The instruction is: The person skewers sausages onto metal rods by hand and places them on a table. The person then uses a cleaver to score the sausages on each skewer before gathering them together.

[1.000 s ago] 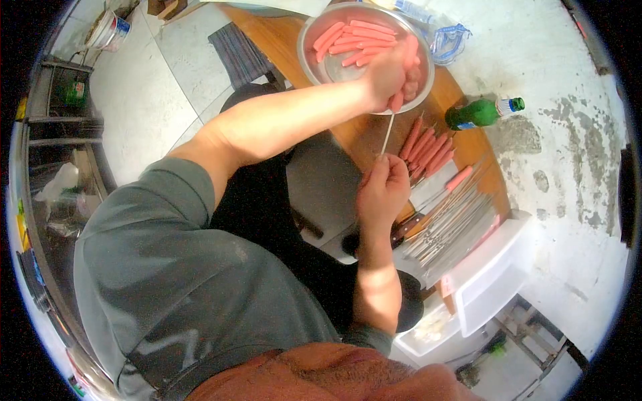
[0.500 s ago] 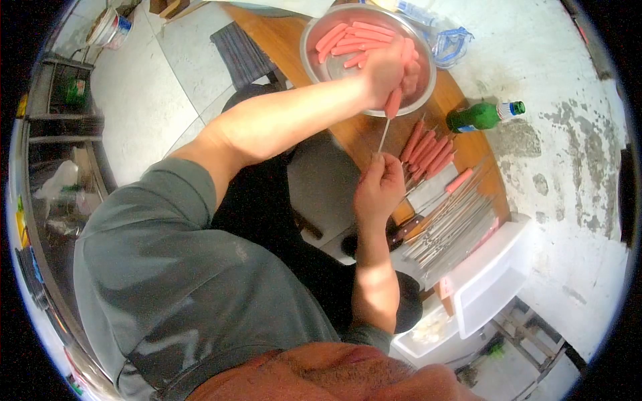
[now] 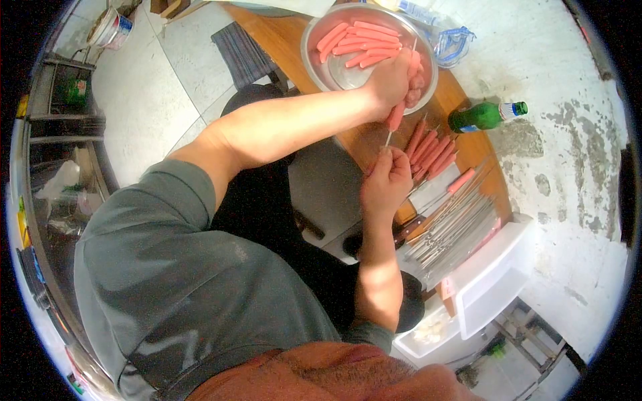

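Note:
Over the rim of a steel bowl (image 3: 314,75), my left hand (image 3: 390,81) is closed around a pink sausage (image 3: 396,117). A thin skewer (image 3: 388,138) enters the sausage's lower end, and a thin tip shows above my fingers. My right hand (image 3: 386,179) pinches the skewer's lower end, just below the sausage. Several loose sausages (image 3: 361,43) lie in the bowl. Beside my right hand, several skewered sausages (image 3: 430,152) rest side by side on the table, near one single sausage (image 3: 461,180).
Many bare metal skewers (image 3: 448,230) lie on plastic on the wooden table (image 3: 491,157), near a dark-handled knife (image 3: 409,228). A green bottle (image 3: 485,116) lies by the white wall (image 3: 562,160). A white plastic box (image 3: 491,287) sits at the table's near end.
My right hand has moved up toward my left hand, and less skewer shows between them. A thin tip now shows above my left hand. Both hands keep their hold.

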### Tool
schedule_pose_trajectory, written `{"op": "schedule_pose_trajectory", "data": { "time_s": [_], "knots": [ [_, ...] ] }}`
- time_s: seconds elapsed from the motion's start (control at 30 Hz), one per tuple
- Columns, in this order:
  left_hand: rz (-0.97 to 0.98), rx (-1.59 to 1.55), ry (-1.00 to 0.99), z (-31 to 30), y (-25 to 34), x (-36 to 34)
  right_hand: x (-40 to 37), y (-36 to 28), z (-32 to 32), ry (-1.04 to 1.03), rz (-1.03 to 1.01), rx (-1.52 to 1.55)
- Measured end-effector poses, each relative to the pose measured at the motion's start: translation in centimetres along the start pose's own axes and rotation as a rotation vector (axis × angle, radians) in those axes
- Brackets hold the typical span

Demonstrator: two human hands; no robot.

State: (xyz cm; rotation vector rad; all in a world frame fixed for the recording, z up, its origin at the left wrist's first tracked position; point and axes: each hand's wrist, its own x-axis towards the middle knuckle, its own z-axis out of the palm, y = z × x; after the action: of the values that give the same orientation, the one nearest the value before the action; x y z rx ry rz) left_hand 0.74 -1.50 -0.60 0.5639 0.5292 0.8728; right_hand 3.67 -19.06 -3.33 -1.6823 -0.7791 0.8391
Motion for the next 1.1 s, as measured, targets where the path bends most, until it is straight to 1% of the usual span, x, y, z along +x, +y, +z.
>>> {"op": "schedule_pose_trajectory", "data": {
  "time_s": [0.17,0.27,0.37,0.47,0.57,0.67,0.77,0.87,0.97,1.07,1.1],
  "knots": [
    [0.051,0.015,-0.018,-0.3,0.1,0.4,0.4,-0.4,-0.6,-0.095,0.112,0.203],
    [0.17,0.189,-0.088,-0.9,-0.3,1.2,0.8,1.0,-0.7,-0.067,0.032,0.114],
    [0.067,0.065,-0.032,-0.1,0.4,0.7,1.0,2.0,-0.7,-0.031,-0.072,-0.018],
    [0.01,-0.034,0.042,1.0,1.2,-0.3,0.9,1.3,-0.8,-0.036,-0.048,-0.054],
    [0.04,-0.045,-0.155,-0.4,0.7,1.0,1.0,1.6,-0.8,-0.043,-0.071,0.021],
    [0.075,0.145,-0.18,-0.3,0.9,0.2,1.0,1.0,-0.8,-0.055,0.013,0.07],
    [0.024,0.088,-0.06,0.3,0.7,-0.4,0.8,0.7,-0.4,-0.069,0.019,0.201],
    [-0.018,0.021,-0.04,0.1,0.1,-0.2,0.7,0.5,-0.3,-0.07,0.002,0.215],
    [0.006,0.062,-0.028,-0.2,-0.3,0.1,1.0,1.6,-0.1,-0.071,-0.011,0.218],
    [0.004,0.07,-0.063,0.2,-0.2,-0.5,0.8,0.8,-0.2,-0.089,0.076,0.199],
    [0.007,0.087,-0.053,0.2,-0.3,-0.5,0.8,0.7,-0.2,-0.081,0.065,0.19]
  ]
}}
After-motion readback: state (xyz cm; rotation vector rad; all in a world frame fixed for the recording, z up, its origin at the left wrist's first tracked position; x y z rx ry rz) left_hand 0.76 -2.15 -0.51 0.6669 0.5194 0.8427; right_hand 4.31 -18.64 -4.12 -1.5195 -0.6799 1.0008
